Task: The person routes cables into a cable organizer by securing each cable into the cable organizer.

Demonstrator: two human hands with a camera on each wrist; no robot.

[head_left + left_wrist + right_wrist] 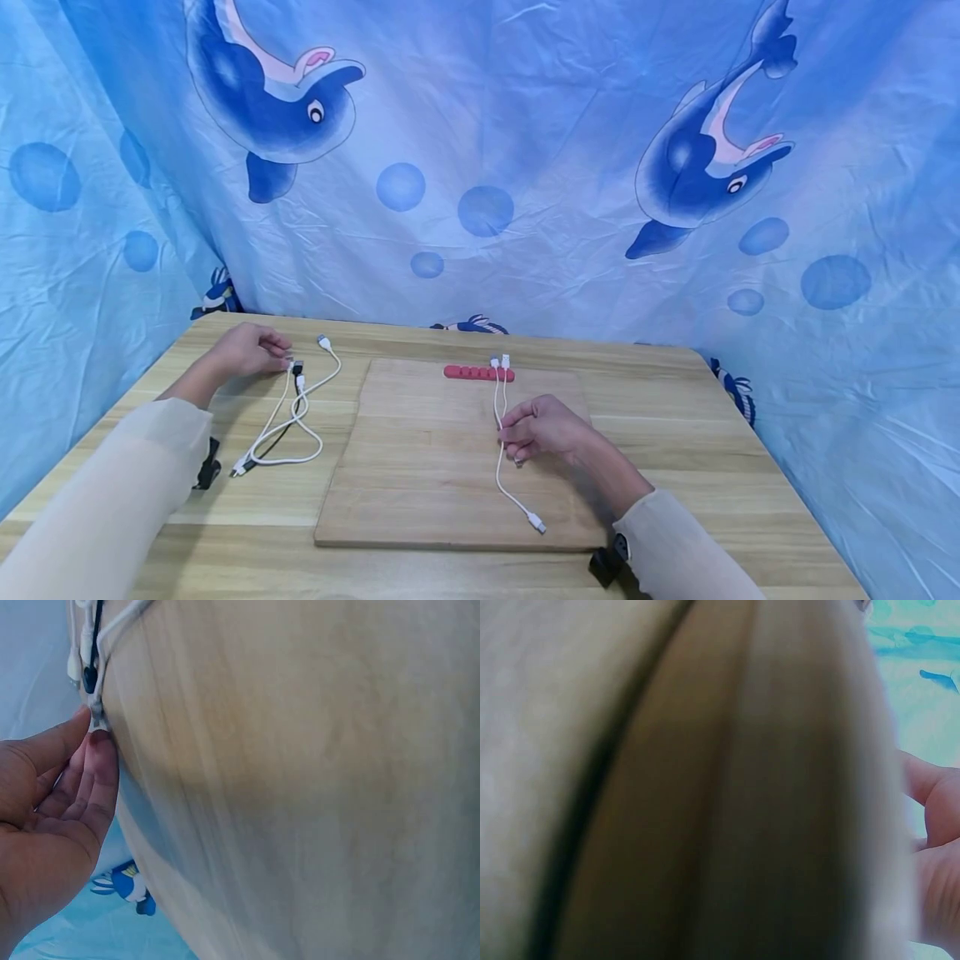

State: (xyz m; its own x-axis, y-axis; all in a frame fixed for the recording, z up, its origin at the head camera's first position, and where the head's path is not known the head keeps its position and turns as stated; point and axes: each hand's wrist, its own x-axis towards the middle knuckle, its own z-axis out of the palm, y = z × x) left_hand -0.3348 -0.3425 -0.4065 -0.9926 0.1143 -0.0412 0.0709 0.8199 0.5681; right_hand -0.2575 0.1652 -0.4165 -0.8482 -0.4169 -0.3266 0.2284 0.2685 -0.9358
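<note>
At the table's far left, my left hand [251, 348] pinches the plug end of a white USB cable [97, 707] between thumb and fingertips. Beside it lie a thicker white cable [311, 456] and a black cable [279, 437], crossing one another. My right hand [547, 429] is over the wooden board, its thumb and fingers pinching a white USB cable [500, 477]. Two white cables run up from there to a red cable holder [461, 372], their USB plugs [506, 362] at its right end. A small metal connector [518, 463] peeks out below the right hand.
The thin wooden board [420, 492] lies on the wood-grain table [675, 433]. A blue dolphin-print curtain [570, 275] encloses the table's back and sides. Blurred surfaces fill most of the right wrist view.
</note>
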